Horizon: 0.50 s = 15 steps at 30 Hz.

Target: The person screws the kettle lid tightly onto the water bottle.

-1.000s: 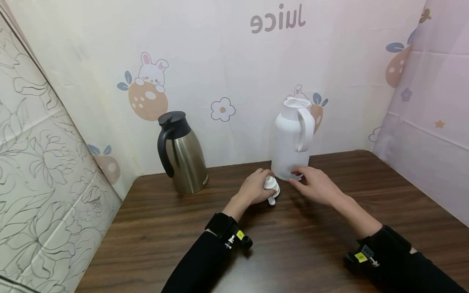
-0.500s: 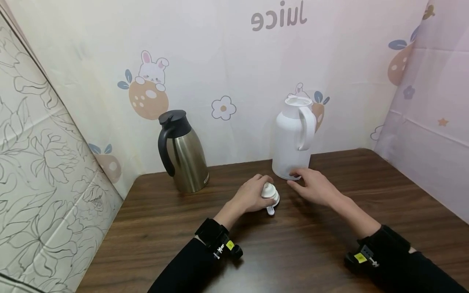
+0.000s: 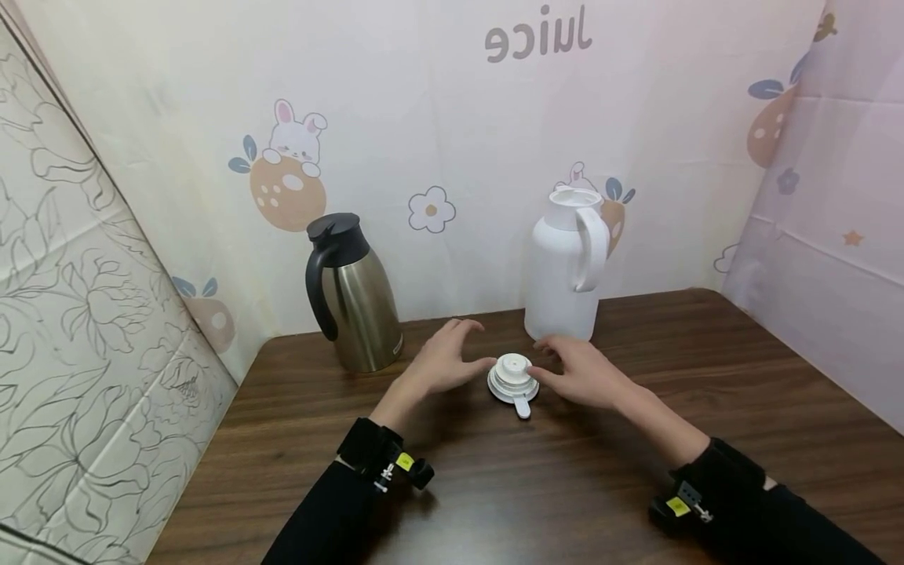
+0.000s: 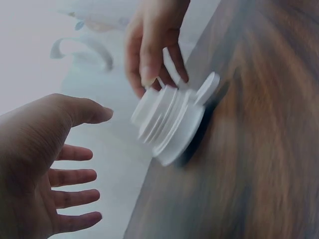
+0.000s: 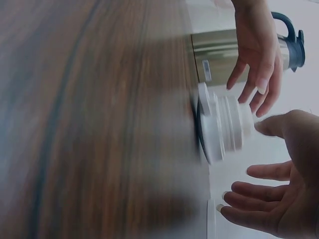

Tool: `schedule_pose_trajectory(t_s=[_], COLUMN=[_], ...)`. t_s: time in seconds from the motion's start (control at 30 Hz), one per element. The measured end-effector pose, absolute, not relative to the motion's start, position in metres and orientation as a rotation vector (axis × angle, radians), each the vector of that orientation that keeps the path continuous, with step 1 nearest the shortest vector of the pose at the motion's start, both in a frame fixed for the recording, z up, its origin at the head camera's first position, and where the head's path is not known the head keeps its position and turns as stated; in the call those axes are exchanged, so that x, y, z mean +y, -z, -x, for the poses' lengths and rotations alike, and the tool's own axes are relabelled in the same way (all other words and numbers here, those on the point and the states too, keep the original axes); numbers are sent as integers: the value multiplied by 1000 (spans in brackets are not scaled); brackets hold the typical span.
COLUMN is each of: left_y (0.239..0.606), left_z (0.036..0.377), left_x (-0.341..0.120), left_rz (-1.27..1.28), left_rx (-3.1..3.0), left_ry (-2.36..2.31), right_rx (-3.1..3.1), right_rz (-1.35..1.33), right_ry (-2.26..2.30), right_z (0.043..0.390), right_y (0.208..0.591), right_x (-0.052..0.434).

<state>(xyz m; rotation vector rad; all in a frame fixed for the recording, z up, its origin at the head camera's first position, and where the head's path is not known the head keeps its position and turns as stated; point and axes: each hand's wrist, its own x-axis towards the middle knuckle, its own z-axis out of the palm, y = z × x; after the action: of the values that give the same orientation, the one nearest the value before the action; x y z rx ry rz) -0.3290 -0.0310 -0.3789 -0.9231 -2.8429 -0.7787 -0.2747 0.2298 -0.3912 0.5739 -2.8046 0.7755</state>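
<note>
A white jug lid (image 3: 513,378) lies upside down on the wooden table, its stepped plug upward and its small tab toward the front. My left hand (image 3: 439,362) is to its left, fingers spread and holding nothing; the left wrist view shows a gap between that thumb and the lid (image 4: 174,122). On the other side is my right hand (image 3: 585,375), thumb tip right at the plug in the head view. Its fingers are parted, as the right wrist view shows beside the lid (image 5: 222,124). Behind stands a white vacuum jug (image 3: 561,275) with an uncovered mouth.
A steel vacuum jug (image 3: 363,314) with a black top and handle stands upright at the back left. The dark wooden table (image 3: 551,486) backs onto a printed cloth wall (image 3: 438,118), and more cloth hangs along both sides.
My left hand has brought the lid slightly forward, set it down and let go, then drawn back left. My right hand has come left from the white jug to the lid.
</note>
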Motion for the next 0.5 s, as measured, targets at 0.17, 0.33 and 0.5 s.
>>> schedule_pose_trajectory(t_s=[0.17, 0.33, 0.5], left_y=[377, 377, 379], left_z=[333, 334, 335], left_x=[-54, -67, -73], left_rz=[848, 813, 809], left_rx=[-2833, -2834, -2825], left_ry=[809, 811, 819], right_rx=[-2824, -2842, -2861], right_rz=[-562, -557, -574], right_ry=[-755, -741, -683], right_z=[275, 279, 285], right_y=[391, 390, 394], right_x=[216, 205, 193])
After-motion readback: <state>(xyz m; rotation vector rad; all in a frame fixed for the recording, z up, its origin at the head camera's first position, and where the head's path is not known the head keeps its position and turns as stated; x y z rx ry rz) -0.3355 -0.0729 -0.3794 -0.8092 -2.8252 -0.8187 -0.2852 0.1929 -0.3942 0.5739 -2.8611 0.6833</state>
